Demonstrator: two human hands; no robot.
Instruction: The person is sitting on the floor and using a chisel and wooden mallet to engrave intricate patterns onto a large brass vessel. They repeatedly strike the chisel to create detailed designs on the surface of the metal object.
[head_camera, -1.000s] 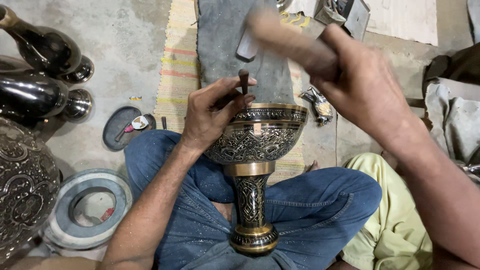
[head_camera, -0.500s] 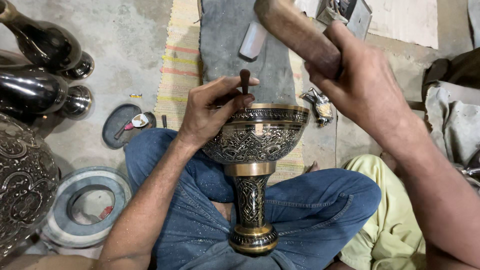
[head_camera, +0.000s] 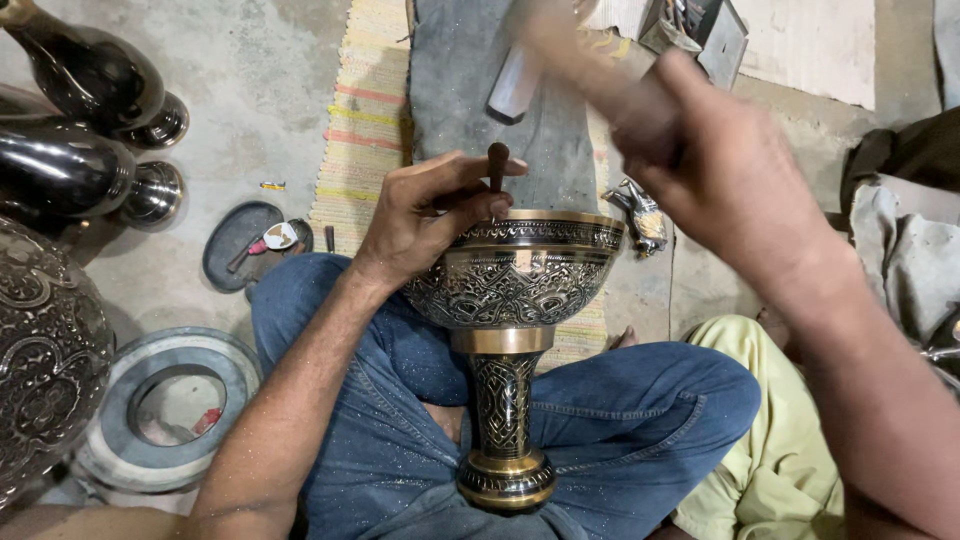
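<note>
**Engraved goblet held in the lap, punch set at its rim, hammer raised**

A tall brass-and-black engraved metal goblet (head_camera: 512, 330) is stood upright between the crossed, blue-jeaned legs (head_camera: 610, 420), its round foot resting in the lap and its wide bowl uppermost. The left hand (head_camera: 425, 215) is laid against the near left side of the bowl's rim, and a short dark metal punch (head_camera: 497, 165) is pinched upright between its thumb and fingers, the lower end hidden behind the fingers at the rim. The right hand (head_camera: 720, 170) is seen above and to the right of the bowl, closed tightly round the wooden handle of a hammer (head_camera: 515, 85); the handle is blurred, and the pale steel head is seen over a grey slab (head_camera: 480, 90) that lies on a striped woven mat (head_camera: 360, 130).

To the left, on the concrete floor, two dark polished metal vases (head_camera: 80, 120) are laid on their sides, a large engraved vessel (head_camera: 45, 350) is cut off by the frame edge, and a grey ring-shaped stand (head_camera: 170, 400) is seen beside the left knee. A small dark dish (head_camera: 235, 245) is placed near the mat. A yellow-green cloth (head_camera: 770, 440) is lying by the right knee.
</note>
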